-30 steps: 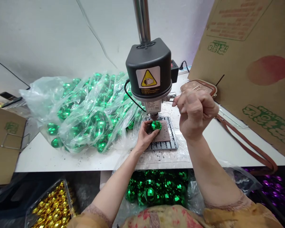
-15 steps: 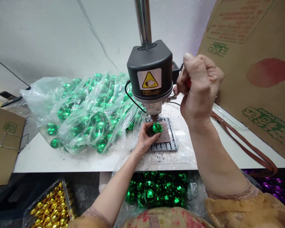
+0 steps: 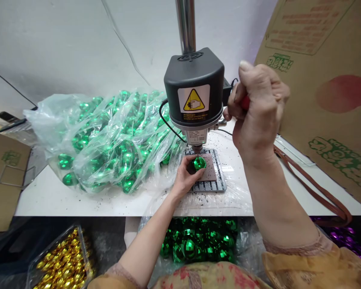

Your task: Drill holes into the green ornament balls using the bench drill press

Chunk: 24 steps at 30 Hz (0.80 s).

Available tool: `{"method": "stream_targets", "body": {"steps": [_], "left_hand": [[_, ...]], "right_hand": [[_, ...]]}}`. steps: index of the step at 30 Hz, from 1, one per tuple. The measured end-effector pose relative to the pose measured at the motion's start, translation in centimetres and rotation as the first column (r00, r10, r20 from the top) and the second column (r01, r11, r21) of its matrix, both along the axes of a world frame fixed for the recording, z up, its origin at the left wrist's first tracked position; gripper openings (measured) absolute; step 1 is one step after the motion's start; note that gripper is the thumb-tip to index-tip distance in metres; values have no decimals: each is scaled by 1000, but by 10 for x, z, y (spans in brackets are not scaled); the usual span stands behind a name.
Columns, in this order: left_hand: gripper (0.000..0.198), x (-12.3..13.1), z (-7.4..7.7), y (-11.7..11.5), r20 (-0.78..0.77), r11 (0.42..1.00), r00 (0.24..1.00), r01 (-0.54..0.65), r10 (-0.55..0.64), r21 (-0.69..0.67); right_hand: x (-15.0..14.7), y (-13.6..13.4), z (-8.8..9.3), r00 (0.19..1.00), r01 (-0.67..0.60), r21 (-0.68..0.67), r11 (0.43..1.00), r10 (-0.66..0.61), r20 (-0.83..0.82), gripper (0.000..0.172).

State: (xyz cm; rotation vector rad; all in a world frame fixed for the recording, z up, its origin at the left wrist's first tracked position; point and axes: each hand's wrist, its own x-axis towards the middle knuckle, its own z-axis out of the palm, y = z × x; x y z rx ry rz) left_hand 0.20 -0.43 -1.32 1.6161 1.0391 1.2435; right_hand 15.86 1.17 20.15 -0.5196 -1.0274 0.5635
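Note:
My left hand [image 3: 186, 174] pinches a shiny green faceted ball [image 3: 199, 163] between thumb and fingers. The ball rests on a brown square pad [image 3: 209, 170] lying on the slotted metal base [image 3: 221, 182] of a small drill press [image 3: 195, 88]. Just above the ball is the drill's chuck [image 3: 197, 148]; whether the bit touches the ball I cannot tell. Raised at the machine's right side, my right hand [image 3: 260, 102] is closed around the red-knobbed lever [image 3: 246, 103], most of which the fingers hide.
Clear plastic bags of green balls [image 3: 117, 136] cover the table's left. More green balls [image 3: 198, 241] lie below the front edge, beside a tub of gold balls [image 3: 64, 261]. A cardboard box [image 3: 327, 88] and a brown strap [image 3: 313, 186] are at right. Dark shavings litter the white tabletop [image 3: 102, 204].
My right hand has risen slightly with the lever, and the drill's chuck appears higher off the ball. My left hand still holds the green ball in place. The view has shifted a little.

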Motion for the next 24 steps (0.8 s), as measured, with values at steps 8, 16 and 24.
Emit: {"method": "stream_targets", "body": {"steps": [8,16,24], "left_hand": [[50,3,-1,0,40,999,999,14,-13,-29],[50,2,-4,1,49,999,999,23,-21,-36],[49,3,1,-2,48,999,999,20,-18,-42]], "right_hand": [[-4,-20,-34,983,174,139,975,-180,30,47],[-4,-14,-47,976,189,329,925,-214,42,48],[-3,-17,-56,985,141,367,920,-167,42,46]]}}
